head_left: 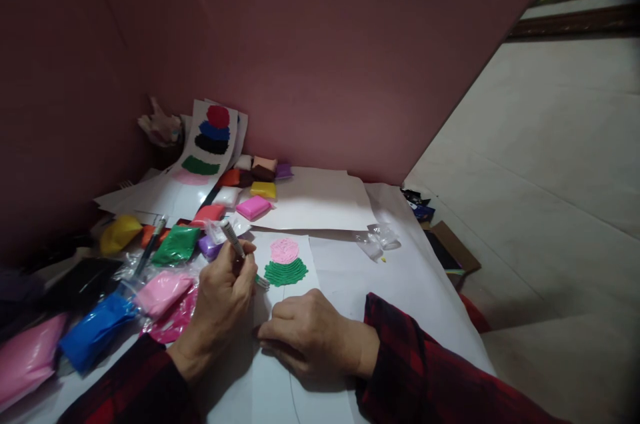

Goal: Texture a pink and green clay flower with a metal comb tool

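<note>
Pen-like tool [233, 238] in L hand [224, 297], nr green patch [285, 273]

Dim indoor light overall. Brightest patch on the blank white sheets [320, 201] at the back of the worktop [425, 297]; light seems to come from above, lamp out of view. Pink wall [310, 64] dull, falls to near black at far left; pale wall [550, 177] at right greyish. Small glare spots on the plastic-wrapped packets [176, 245]. Soft shadows beside both hands, left [225, 297] and right [310, 337]. Wide-angle stretch at edges, corners darkened. Packets at left edge look soft; middle fairly sharp, slightly grainy.
</note>
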### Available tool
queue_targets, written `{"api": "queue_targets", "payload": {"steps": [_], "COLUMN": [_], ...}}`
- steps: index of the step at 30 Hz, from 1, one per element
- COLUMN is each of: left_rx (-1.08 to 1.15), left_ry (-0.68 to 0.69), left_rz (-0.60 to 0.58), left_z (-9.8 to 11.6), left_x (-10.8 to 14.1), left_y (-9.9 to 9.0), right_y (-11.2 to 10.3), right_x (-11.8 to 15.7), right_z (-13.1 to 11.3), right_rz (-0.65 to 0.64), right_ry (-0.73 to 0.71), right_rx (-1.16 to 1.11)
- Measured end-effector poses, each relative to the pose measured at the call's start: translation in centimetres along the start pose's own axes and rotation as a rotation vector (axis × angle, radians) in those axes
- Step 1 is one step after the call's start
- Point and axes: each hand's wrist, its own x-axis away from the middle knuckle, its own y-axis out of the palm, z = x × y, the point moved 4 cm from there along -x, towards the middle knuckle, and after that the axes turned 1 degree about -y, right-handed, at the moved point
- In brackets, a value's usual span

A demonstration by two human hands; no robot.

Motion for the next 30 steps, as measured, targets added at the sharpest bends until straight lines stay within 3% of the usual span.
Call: {"api": "queue_targets", "payload": {"steps": [6, 12, 19, 30], "left_rx": [-0.021, 0.010, 0.221, 0.274], "left_ry": [-0.005, 0.007, -0.086, -0.069], "left_rz": [0.018, 0.052, -0.113, -0.155], "left_z": [-0.1, 0.1, 0.2, 0.3], "left_x": [-0.1, 0.0, 0.6, 0.8], "left_y": [-0.2, -0.4, 1.1, 1.7], "right_y": [-0.1, 0.0, 0.1, -0.1], "right_x": [0.0, 0.1, 0.0, -0.2], "right_z": [0.0, 0.0, 0.0, 0.0], "right_rz": [0.039, -0.006, 0.015, -0.012], "right_ry": [-0.012, -0.006, -0.006, -0.007], "right_rx": [-0.039, -0.013, -0.028, -0.028]}}
